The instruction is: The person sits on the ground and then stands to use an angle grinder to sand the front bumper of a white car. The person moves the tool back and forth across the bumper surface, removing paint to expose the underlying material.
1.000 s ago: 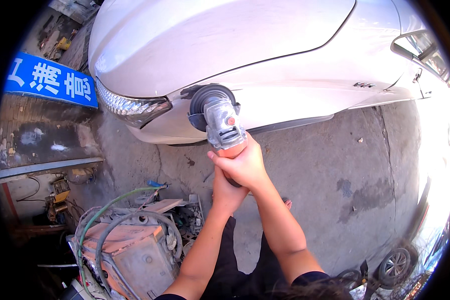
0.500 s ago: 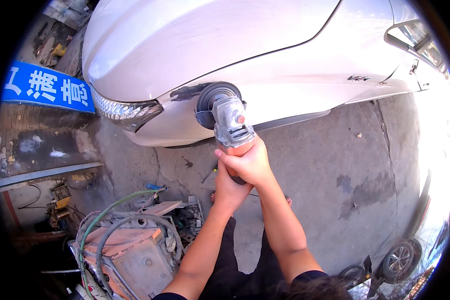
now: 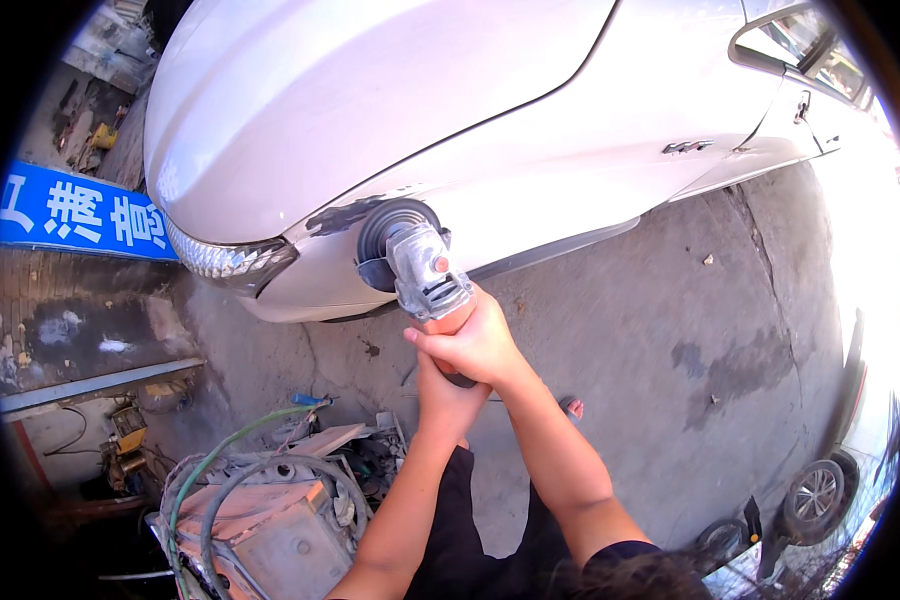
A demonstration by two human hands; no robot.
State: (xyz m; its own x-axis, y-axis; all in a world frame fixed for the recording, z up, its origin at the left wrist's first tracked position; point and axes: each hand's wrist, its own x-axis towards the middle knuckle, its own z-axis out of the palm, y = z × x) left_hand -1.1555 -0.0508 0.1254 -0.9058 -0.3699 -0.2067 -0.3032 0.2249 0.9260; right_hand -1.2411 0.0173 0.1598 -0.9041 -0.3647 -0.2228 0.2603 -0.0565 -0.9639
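Observation:
Both hands grip an angle grinder (image 3: pixel 432 275) with an orange body and dusty metal head. My right hand (image 3: pixel 472 340) wraps round the body from the right, thumb across it; my left hand (image 3: pixel 442 390) is closed round it lower down, partly hidden by the right. The grinder's dark round pad (image 3: pixel 384 233) is at the white car's front fender (image 3: pixel 540 185), beside a dark scraped patch (image 3: pixel 332 216) behind the headlight (image 3: pixel 232 256). Whether the pad touches the paint I cannot tell.
A blue signboard (image 3: pixel 85 210) leans at the left. A dusty machine (image 3: pixel 290 540) with coiled hoses lies on the concrete floor (image 3: pixel 650 380) at lower left, near my legs. Another vehicle with a wheel (image 3: pixel 812 490) is at lower right.
The grinder has shifted rightward along the fender from a second ago, showing more of the dark patch. The view has swung, so the car sits lower and further left. Both hands keep their grip.

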